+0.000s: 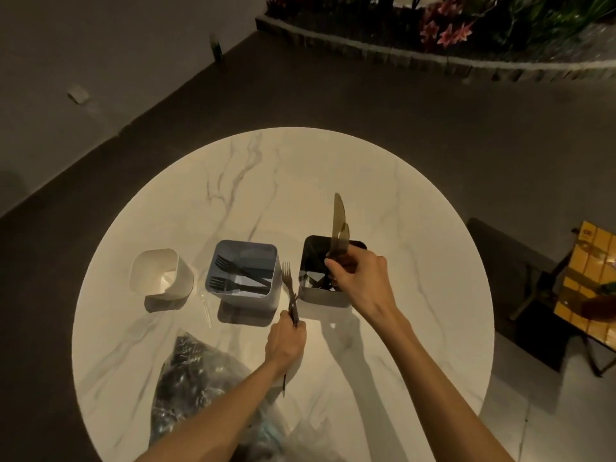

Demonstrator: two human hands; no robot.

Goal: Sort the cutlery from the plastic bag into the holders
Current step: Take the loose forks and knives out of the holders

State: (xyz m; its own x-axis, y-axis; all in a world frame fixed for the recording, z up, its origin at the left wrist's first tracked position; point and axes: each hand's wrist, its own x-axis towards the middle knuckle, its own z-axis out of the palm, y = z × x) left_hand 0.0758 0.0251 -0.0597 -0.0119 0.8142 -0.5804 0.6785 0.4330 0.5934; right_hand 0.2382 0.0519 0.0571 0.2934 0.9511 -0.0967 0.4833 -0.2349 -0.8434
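Three square holders stand in a row on the round marble table (416,201): a white holder (180,281) at left, a grey holder (266,295) in the middle with dark forks (233,273) lying inside, and a black holder (306,261) at right. My right hand (360,278) pinches two translucent brown knives (339,225) upright above the black holder. My left hand (286,341) grips a small bundle of forks (289,288), tines up, between the grey and black holders. The clear plastic bag (193,371) of dark cutlery lies near me at left.
A clear plastic utensil (206,305) lies on the table between the white and grey holders. Right of the table stand a dark chair (506,261) and a yellow-tiled side table (586,281). A planter with pink flowers (446,25) runs along the far floor.
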